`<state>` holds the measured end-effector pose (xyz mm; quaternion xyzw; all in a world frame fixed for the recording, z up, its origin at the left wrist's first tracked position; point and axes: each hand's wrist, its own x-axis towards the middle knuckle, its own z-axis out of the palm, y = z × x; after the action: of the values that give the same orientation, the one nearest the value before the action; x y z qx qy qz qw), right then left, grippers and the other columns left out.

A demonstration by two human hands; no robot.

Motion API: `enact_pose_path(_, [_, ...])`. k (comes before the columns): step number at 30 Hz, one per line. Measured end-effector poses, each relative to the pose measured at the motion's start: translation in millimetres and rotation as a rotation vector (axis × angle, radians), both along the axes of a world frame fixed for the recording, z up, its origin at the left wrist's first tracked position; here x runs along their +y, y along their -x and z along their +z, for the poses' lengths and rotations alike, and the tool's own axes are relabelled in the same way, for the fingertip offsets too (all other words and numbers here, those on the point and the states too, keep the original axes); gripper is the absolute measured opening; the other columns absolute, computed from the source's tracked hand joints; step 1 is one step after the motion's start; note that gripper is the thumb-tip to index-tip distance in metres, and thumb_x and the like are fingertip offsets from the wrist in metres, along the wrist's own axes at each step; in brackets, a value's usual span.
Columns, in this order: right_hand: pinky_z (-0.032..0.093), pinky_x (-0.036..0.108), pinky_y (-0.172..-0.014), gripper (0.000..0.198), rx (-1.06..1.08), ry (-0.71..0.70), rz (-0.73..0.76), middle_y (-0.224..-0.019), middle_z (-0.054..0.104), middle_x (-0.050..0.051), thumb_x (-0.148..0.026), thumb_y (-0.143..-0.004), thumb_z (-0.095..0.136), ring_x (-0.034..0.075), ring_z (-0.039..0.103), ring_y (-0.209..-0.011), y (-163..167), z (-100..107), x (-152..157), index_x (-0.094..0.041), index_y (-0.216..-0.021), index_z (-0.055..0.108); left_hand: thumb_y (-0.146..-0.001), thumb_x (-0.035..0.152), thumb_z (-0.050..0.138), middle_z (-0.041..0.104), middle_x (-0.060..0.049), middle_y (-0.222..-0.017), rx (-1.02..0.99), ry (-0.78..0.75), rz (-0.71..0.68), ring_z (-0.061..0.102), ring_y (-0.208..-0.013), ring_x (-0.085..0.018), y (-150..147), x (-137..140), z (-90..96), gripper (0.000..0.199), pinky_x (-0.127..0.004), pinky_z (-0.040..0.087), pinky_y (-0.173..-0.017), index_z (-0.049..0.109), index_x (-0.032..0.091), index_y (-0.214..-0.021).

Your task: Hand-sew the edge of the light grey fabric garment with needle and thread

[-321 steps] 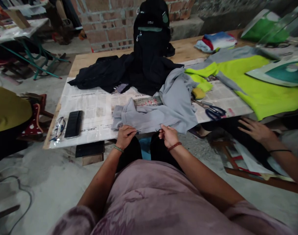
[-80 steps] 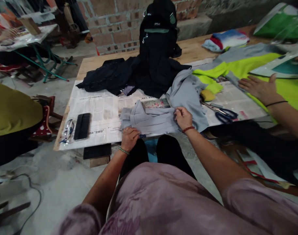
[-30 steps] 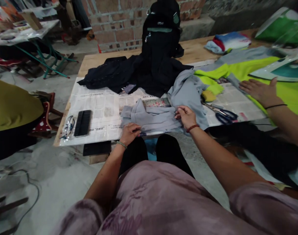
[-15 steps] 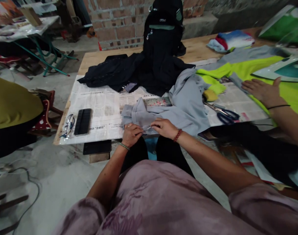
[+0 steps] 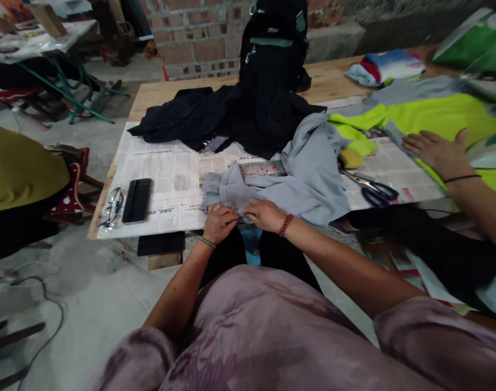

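Note:
A light grey garment lies bunched along the front of the table, its sewn edge reaching my hands. My left hand is closed, its fingertips pinching that edge at the table's rim. Close to its right, my right hand is closed too, thumb and forefinger together at the same edge. The thin shiny metal tool in the right fingertips is almost wholly hidden between the hands now; its kind cannot be made out.
Newspaper covers the table. A phone and glasses lie left; scissors lie right. Behind are dark clothing and a black backpack. A co-worker's hand rests by a yellow-green garment and an iron.
My right hand has moved left towards my left hand, and the metal tool between them has gone out of sight. The co-worker's iron has slid right.

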<state>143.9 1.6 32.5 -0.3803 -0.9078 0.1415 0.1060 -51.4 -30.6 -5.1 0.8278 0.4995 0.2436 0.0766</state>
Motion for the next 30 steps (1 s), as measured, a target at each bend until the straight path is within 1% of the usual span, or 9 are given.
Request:
enact_pose_path(7, [0.030,0.024,-0.058,0.022,-0.111,-0.004,0.023,-0.086,0.058,0.004,-0.020,-0.083,0.046,0.013,0.049,-0.069,3,9,-1,-0.021,-0.084,0.067,-0.077,0.022,0.060,0.068,-0.002,-0.084,0.010,-0.006,-0.006,0.054,-0.085,-0.019,-1,0,0.5,0.011,-0.037,0.031,-0.080,0.070,0.025,-0.077])
enact_pose_path(11, [0.025,0.025,-0.056,0.022,-0.179,-0.027,0.071,-0.086,0.059,0.005,-0.019,-0.084,0.044,0.013,0.048,-0.068,7,16,2,-0.019,-0.082,0.066,-0.077,0.020,0.058,0.068,-0.001,-0.083,-0.004,-0.013,-0.022,0.054,-0.084,-0.019,-1,1,0.0,0.012,-0.036,0.032,-0.079,0.069,0.025,-0.076])
enact_pose_path(15, [0.020,0.027,-0.054,0.020,-0.220,-0.018,0.134,-0.084,0.059,0.004,-0.014,-0.080,0.046,0.012,0.045,-0.063,14,23,7,-0.018,-0.077,0.065,-0.079,0.021,0.057,0.068,-0.002,-0.083,-0.014,-0.021,-0.004,0.054,-0.082,-0.018,0,2,-2.7,0.013,-0.035,0.033,-0.077,0.069,0.024,-0.076])
enact_pose_path(18, [0.018,0.027,-0.054,0.018,-0.219,-0.003,0.151,-0.083,0.059,0.003,-0.012,-0.077,0.049,0.010,0.042,-0.060,20,28,12,-0.018,-0.075,0.065,-0.079,0.020,0.058,0.068,-0.002,-0.083,-0.045,-0.029,0.015,0.055,-0.081,-0.018,1,2,-4.9,0.012,-0.035,0.034,-0.077,0.069,0.023,-0.077])
enact_pose_path(21, [0.018,0.027,-0.053,0.016,-0.218,0.032,0.168,-0.082,0.060,0.003,-0.010,-0.075,0.050,0.009,0.040,-0.059,25,32,13,-0.016,-0.074,0.065,-0.078,0.018,0.058,0.068,-0.002,-0.083,-0.067,-0.026,0.013,0.056,-0.081,-0.018,1,2,-6.1,0.011,-0.034,0.036,-0.077,0.069,0.022,-0.077])
enact_pose_path(24, [0.020,0.027,-0.053,0.016,-0.221,0.077,0.181,-0.080,0.059,0.004,-0.008,-0.074,0.050,0.010,0.040,-0.058,30,31,12,-0.014,-0.073,0.066,-0.077,0.016,0.058,0.068,-0.002,-0.082,-0.102,-0.024,0.037,0.057,-0.081,-0.017,1,2,-6.5,0.012,-0.034,0.037,-0.078,0.069,0.022,-0.078])
enact_pose_path(27, [0.022,0.026,-0.054,0.019,-0.194,0.118,0.161,-0.081,0.060,0.005,-0.010,-0.077,0.048,0.010,0.042,-0.059,31,25,13,-0.013,-0.073,0.067,-0.077,0.014,0.058,0.068,-0.003,-0.082,-0.170,-0.018,0.053,0.058,-0.082,-0.017,1,3,-6.7,0.012,-0.033,0.039,-0.079,0.069,0.020,-0.078])
enact_pose_path(30, [0.029,0.023,-0.060,0.021,-0.104,0.168,0.133,-0.086,0.061,0.005,-0.014,-0.081,0.048,0.010,0.048,-0.068,26,21,18,-0.014,-0.080,0.068,-0.076,0.015,0.060,0.068,-0.003,-0.082,-0.274,0.028,0.041,0.060,-0.082,-0.016,2,7,-6.2,0.010,-0.032,0.042,-0.079,0.068,0.020,-0.078])
